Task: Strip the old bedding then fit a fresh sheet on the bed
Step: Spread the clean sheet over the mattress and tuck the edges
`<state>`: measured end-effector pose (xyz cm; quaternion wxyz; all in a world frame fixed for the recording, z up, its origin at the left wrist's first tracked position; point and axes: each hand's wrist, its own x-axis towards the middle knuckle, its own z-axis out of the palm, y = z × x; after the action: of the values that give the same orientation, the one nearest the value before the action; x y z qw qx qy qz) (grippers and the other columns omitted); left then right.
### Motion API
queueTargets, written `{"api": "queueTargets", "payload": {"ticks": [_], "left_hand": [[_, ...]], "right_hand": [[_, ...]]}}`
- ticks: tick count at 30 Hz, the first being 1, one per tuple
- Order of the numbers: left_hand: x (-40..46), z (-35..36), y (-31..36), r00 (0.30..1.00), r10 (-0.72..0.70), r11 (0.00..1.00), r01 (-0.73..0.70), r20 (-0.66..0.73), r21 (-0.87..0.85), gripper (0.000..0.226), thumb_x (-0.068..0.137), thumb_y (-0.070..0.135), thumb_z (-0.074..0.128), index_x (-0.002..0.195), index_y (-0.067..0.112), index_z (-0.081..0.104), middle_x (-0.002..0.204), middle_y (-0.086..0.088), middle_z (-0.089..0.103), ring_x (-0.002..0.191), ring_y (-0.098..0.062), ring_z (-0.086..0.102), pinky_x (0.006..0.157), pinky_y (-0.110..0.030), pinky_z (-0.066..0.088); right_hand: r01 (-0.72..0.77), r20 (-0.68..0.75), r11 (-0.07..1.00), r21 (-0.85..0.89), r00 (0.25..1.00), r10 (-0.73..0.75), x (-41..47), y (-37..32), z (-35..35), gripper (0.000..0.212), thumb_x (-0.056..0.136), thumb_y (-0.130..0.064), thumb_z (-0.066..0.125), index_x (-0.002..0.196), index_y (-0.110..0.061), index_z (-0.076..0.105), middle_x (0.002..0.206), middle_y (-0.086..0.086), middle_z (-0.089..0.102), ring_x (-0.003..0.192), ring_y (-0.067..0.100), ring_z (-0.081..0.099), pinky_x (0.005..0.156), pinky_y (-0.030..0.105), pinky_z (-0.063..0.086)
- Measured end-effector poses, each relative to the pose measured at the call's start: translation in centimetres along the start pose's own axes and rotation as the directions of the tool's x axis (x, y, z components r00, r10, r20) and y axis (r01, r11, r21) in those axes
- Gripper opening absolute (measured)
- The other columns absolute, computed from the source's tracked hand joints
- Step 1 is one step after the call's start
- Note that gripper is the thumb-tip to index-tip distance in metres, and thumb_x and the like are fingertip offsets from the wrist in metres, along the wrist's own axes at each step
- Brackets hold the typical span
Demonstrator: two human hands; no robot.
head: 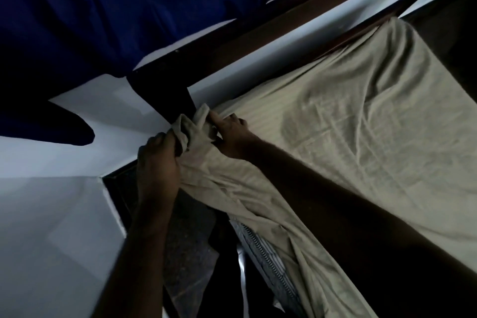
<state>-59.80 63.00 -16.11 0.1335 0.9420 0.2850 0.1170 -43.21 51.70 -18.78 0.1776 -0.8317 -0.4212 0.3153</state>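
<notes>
Dim frame. I see the beige sheet [348,121] spread over the bed, its corner bunched at the dark wooden bedpost [180,93]. My left hand [157,160] grips that bunched corner in a fist. My right hand [232,134] presses on the sheet just beside it, fingers bent; pinching or not, can't tell. Blue curtain [129,8] hangs above, against white wall [51,227].
</notes>
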Motion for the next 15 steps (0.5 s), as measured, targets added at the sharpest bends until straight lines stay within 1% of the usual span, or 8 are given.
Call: {"api": "queueTargets", "payload": {"ticks": [4, 5, 7, 9, 10, 12, 14, 15], "left_hand": [[-0.3, 3.5, -2.4, 0.973, -0.231, 0.96, 0.226, 0.013, 0.167, 0.03, 0.081, -0.006, 0.058, 0.111, -0.007, 0.054, 0.101, -0.03, 0.056, 0.09, -0.048, 0.058, 0.075, -0.053, 0.047], [-0.2, 4.1, -3.0, 0.964, -0.265, 0.946, 0.256, 0.016, 0.197, 0.031, 0.084, -0.005, 0.055, 0.115, -0.009, 0.053, 0.103, -0.031, 0.055, 0.092, -0.048, 0.057, 0.075, -0.054, 0.047], [-0.1, 5.2, -4.0, 0.97, -0.242, 0.922, 0.221, 0.029, 0.317, 0.031, 0.088, -0.004, 0.052, 0.119, -0.008, 0.053, 0.104, -0.03, 0.054, 0.091, -0.047, 0.056, 0.074, -0.054, 0.046], [0.4, 6.1, -4.8, 0.979, -0.199, 0.916, 0.171, 0.043, 0.362, 0.031, 0.09, 0.001, 0.049, 0.12, -0.003, 0.055, 0.107, -0.029, 0.054, 0.093, -0.045, 0.055, 0.075, -0.052, 0.045], [0.6, 6.4, -5.2, 0.981, -0.187, 0.916, 0.156, 0.049, 0.369, 0.03, 0.091, 0.004, 0.048, 0.12, -0.001, 0.056, 0.11, -0.028, 0.054, 0.095, -0.045, 0.055, 0.076, -0.052, 0.045], [0.7, 7.4, -5.8, 0.98, -0.17, 0.906, 0.113, 0.106, 0.407, 0.033, 0.092, 0.008, 0.046, 0.122, 0.0, 0.057, 0.118, -0.028, 0.054, 0.101, -0.044, 0.054, 0.079, -0.052, 0.047], [0.5, 8.6, -6.3, 0.963, -0.191, 0.902, 0.096, 0.19, 0.421, 0.04, 0.094, 0.013, 0.049, 0.132, 0.0, 0.054, 0.132, -0.028, 0.049, 0.115, -0.045, 0.05, 0.087, -0.053, 0.044], [0.3, 9.1, -6.2, 0.945, -0.234, 0.909, 0.128, 0.23, 0.398, 0.044, 0.094, 0.019, 0.053, 0.135, 0.001, 0.054, 0.141, -0.028, 0.044, 0.123, -0.046, 0.045, 0.093, -0.053, 0.04]], "right_hand": [[0.088, 0.019, 0.996, -0.023, 0.996, -0.087, -0.7, 1.3, 2.5, 0.077, 0.096, -0.015, 0.056, 0.158, -0.025, 0.011, 0.151, 0.012, 0.037, 0.139, 0.034, 0.035, 0.108, 0.051, 0.034], [0.114, -0.006, 0.993, -0.022, 0.993, -0.114, -1.2, 2.1, 3.3, 0.076, 0.096, -0.013, 0.055, 0.156, -0.027, 0.012, 0.152, 0.011, 0.035, 0.136, 0.034, 0.04, 0.104, 0.05, 0.04], [0.109, -0.031, 0.993, -0.045, 0.993, -0.11, -2.9, 3.6, 5.2, 0.064, 0.097, -0.014, 0.052, 0.153, -0.023, 0.022, 0.148, 0.013, 0.038, 0.124, 0.036, 0.051, 0.096, 0.048, 0.047], [0.019, -0.027, 0.997, -0.076, 0.999, -0.021, -5.8, 5.2, 8.1, 0.047, 0.099, -0.029, 0.052, 0.143, -0.018, 0.04, 0.138, 0.013, 0.046, 0.116, 0.036, 0.055, 0.091, 0.046, 0.047], [-0.041, -0.025, 0.993, -0.111, 0.999, 0.039, -7.9, 6.1, 10.0, 0.047, 0.098, -0.041, 0.05, 0.138, -0.017, 0.046, 0.133, 0.012, 0.049, 0.115, 0.035, 0.055, 0.088, 0.045, 0.046], [-0.176, 0.02, 0.962, -0.208, 0.983, 0.184, -12.8, 7.5, 14.0, 0.063, 0.09, -0.066, 0.04, 0.133, -0.02, 0.046, 0.131, 0.01, 0.051, 0.114, 0.034, 0.054, 0.087, 0.045, 0.046], [-0.233, 0.07, 0.934, -0.272, 0.963, 0.261, -16.4, 8.1, 17.7, 0.071, 0.084, -0.073, 0.041, 0.134, -0.022, 0.043, 0.13, 0.012, 0.05, 0.111, 0.037, 0.052, 0.092, 0.049, 0.045], [-0.254, 0.078, 0.925, -0.283, 0.955, 0.286, -17.2, 7.9, 18.8, 0.067, 0.086, -0.067, 0.046, 0.135, -0.021, 0.043, 0.128, 0.012, 0.05, 0.11, 0.038, 0.052, 0.094, 0.051, 0.045]]}}
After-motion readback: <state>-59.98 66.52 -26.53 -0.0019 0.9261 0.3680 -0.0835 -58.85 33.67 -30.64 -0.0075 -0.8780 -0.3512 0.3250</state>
